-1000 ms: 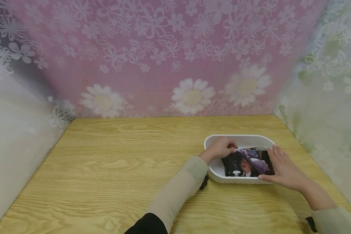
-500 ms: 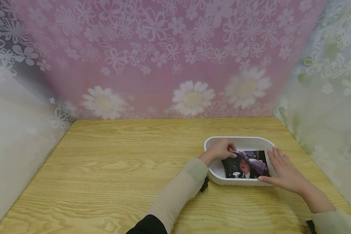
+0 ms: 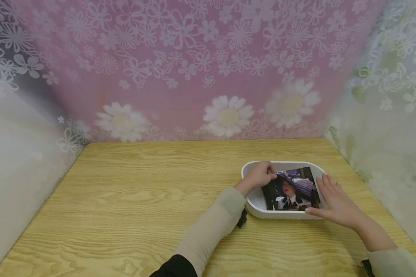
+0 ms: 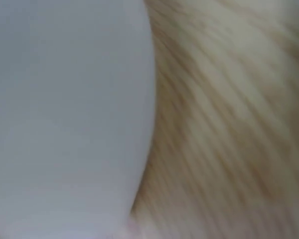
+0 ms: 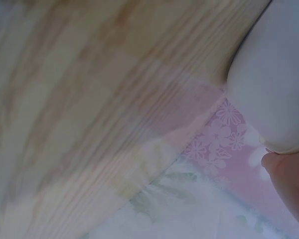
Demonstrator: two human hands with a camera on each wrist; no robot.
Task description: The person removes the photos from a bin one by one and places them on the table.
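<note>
A white oval-ended tub [image 3: 283, 214] stands at the right of the table. In it lies a glossy photo print [image 3: 298, 194] of a figure in a large purple-striped hat, turned slightly askew. My left hand [image 3: 258, 175] reaches over the tub's left end and pinches the print near its far left corner. At the other end, my right hand [image 3: 338, 202] rests along the rim with fingers extended and the thumb on the near edge. The left wrist view shows the tub's outer wall [image 4: 70, 114]; in the right wrist view a finger [image 5: 289, 174] touches the rim.
The wood-grain table [image 3: 135, 200] stretches out to the left of the tub. A pink flowered backdrop [image 3: 180, 80] rises behind it, with pale flowered sheets [image 3: 395, 115] at the sides.
The print has turned in the tub, its far right corner shifting away from me and its right edge coming clear of my right hand. Both hands stay nearly where they were.
</note>
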